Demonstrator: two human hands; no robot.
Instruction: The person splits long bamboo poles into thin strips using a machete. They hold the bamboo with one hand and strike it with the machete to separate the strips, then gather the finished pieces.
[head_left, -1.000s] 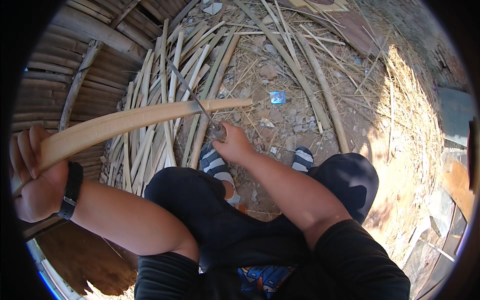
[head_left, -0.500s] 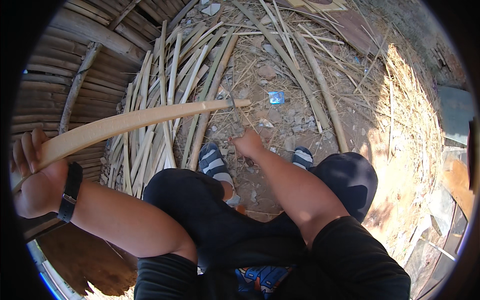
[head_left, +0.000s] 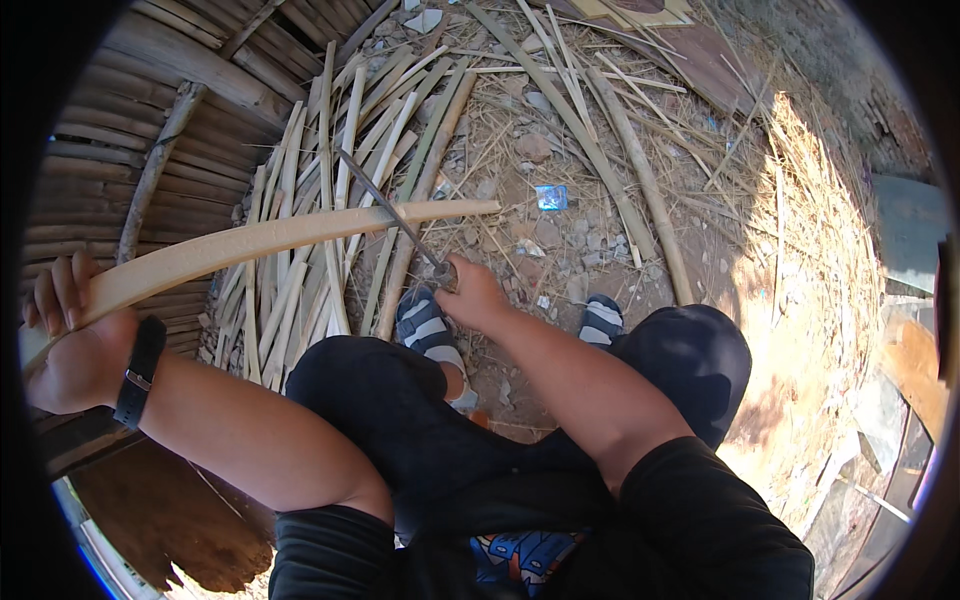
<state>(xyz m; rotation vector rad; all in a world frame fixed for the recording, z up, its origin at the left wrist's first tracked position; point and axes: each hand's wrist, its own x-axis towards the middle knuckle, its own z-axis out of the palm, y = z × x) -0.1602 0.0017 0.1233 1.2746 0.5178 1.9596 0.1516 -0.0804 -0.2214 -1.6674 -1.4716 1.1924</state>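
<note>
A long, pale bamboo strip stretches from the far left toward the middle, curved by the lens. Its left end is in my left hand, fingers wrapped round it, a dark strap on the wrist. My right hand is closed round the handle of a long, thin-bladed knife. The handle is mostly hidden by the fingers. The knife slants up and to the left, its blade crossing the strip near the strip's right end. Whether the edge cuts into the strip cannot be seen.
A heap of split bamboo strips lies left of my feet, beside a bamboo-slat wall. Bamboo poles lie farther right. A blue packet rests on the littered ground. Dry straw covers the right side.
The knife has swung to the left, its blade now pointing up-left across the strip. My right hand has shifted slightly left. My left hand and the strip have barely moved.
</note>
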